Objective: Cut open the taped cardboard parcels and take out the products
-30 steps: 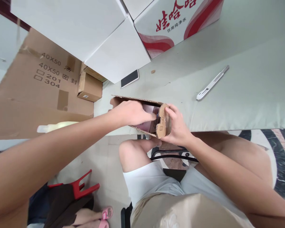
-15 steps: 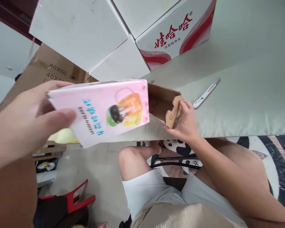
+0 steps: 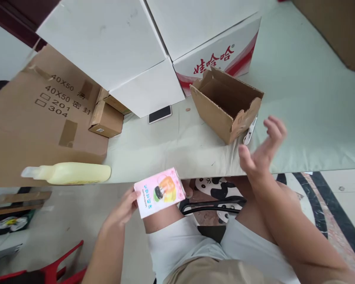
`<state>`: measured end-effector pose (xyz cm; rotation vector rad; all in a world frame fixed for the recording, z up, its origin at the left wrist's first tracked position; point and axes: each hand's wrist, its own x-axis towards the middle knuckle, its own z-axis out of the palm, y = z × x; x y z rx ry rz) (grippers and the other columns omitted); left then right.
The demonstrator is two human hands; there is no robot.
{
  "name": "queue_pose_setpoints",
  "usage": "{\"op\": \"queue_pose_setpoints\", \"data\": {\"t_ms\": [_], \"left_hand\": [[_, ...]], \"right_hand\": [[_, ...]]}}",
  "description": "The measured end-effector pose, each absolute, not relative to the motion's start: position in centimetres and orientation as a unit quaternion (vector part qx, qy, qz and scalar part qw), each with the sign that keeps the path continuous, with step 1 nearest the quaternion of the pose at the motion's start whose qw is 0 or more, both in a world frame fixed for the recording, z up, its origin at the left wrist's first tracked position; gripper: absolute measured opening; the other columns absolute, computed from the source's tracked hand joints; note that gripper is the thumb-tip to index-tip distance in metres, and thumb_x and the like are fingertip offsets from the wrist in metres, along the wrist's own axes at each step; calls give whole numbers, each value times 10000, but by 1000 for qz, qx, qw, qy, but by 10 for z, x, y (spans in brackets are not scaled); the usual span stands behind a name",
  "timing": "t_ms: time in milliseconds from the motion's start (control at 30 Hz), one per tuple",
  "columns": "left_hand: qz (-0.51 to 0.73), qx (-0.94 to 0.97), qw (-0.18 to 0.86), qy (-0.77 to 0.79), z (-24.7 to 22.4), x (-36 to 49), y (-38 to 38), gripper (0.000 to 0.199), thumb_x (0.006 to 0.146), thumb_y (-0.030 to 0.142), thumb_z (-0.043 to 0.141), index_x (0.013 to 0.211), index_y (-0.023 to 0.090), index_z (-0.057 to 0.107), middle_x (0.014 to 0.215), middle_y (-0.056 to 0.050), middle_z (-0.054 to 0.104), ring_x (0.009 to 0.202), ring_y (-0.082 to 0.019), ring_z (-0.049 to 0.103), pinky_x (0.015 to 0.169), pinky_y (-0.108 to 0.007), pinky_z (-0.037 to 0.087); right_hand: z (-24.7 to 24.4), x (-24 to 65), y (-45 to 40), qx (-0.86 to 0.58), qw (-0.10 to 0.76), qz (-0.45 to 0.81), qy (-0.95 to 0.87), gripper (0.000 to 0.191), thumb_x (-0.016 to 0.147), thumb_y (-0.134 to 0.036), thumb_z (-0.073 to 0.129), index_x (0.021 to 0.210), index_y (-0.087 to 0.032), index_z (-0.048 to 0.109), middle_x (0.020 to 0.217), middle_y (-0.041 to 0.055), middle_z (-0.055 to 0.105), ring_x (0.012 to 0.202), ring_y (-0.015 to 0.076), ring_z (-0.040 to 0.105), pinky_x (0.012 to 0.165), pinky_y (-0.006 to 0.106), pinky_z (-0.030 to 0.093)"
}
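Left fingers (image 3: 135,196) at one end of the small box (image 3: 160,193), which extends to their right at the near edge of the bench (image 3: 310,134). Left of them, beside that edge, the bottle (image 3: 79,173); beyond them, the phone (image 3: 160,114), before the large boxes (image 3: 149,88). Beyond and left of the right fingers (image 3: 272,130), the open carton (image 3: 213,113); between, the cutter (image 3: 248,137).

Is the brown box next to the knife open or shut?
Open. Nothing covers the top of the brown box, so you can see its inner walls.
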<state>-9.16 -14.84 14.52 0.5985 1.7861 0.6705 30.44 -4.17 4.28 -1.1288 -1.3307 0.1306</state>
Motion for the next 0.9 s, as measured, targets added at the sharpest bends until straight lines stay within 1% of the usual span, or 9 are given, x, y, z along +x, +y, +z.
{"op": "queue_pose_setpoints", "data": {"t_ms": [67,167,300,400,500,600,667,800,900], "left_hand": [[265,262,559,741,132,-95,-166,731,466,642,938,1000,193,717,952,-115,810,910,-341,743,768,-386,573],[204,355,613,676,121,-86,-182,798,540,679,898,1157,214,698,1145,-111,785,1068,-345,712,857,-381,570],[73,524,664,528,114,-66,-194,712,666,668,827,1212,232,687,1127,-72,776,1022,-307,699,866,-359,563],[31,602,632,487,108,-58,-200,690,658,656,823,1189,232,707,1095,-79,777,1018,-333,694,912,-393,556],[35,607,618,498,103,-60,-204,808,685,677,810,1359,257,659,1293,-121,745,1202,-396,661,1060,-462,508],[148,526,669,504,94,-67,-202,909,859,767,611,1603,274,437,1615,-159,532,1452,-395,521,1186,-495,424],[236,463,715,469,87,-66,-194,985,888,815,547,1677,288,282,1697,-170,421,1530,-392,445,1215,-515,397],[360,437,724,395,94,-49,-134,1409,676,721,870,1709,335,-8,1638,-197,490,1477,-406,515,1163,-545,469],[500,429,636,401,127,-35,-44,1147,741,478,881,1666,342,216,1556,-141,586,1371,-350,618,1084,-476,541]], "right_hand": [[56,294,-81,-428,642,157,-616,485,960,-420,628,1436,-375,550,1337,98,602,1289,363,581,1150,625,444],[63,271,-136,-365,458,491,-644,432,1021,-508,536,1408,-323,582,1357,102,659,1264,307,643,1075,510,545],[52,242,-186,-237,122,718,-643,944,869,-637,717,1646,-242,353,1560,168,537,1385,338,587,1158,499,494],[41,234,-215,-240,11,752,-613,1266,683,-547,881,1707,-265,193,1569,166,515,1383,372,572,1197,549,445],[32,232,-236,-280,46,798,-532,1326,672,-551,894,1713,-301,111,1588,178,469,1380,377,575,1176,561,465],[25,229,-237,-281,143,835,-451,1304,744,-645,841,1699,-305,19,1594,207,428,1400,366,570,1158,556,485],[25,223,-220,-295,216,821,-438,1276,763,-676,824,1679,-306,17,1619,217,395,1447,366,533,1161,553,486],[47,191,-142,-347,339,737,-471,1181,764,-687,810,1628,-309,100,1631,215,394,1402,351,570,1080,553,556],[84,156,-46,-355,414,676,-495,1101,720,-624,823,1571,-363,175,1583,143,486,1295,309,637,1011,544,599]]}}
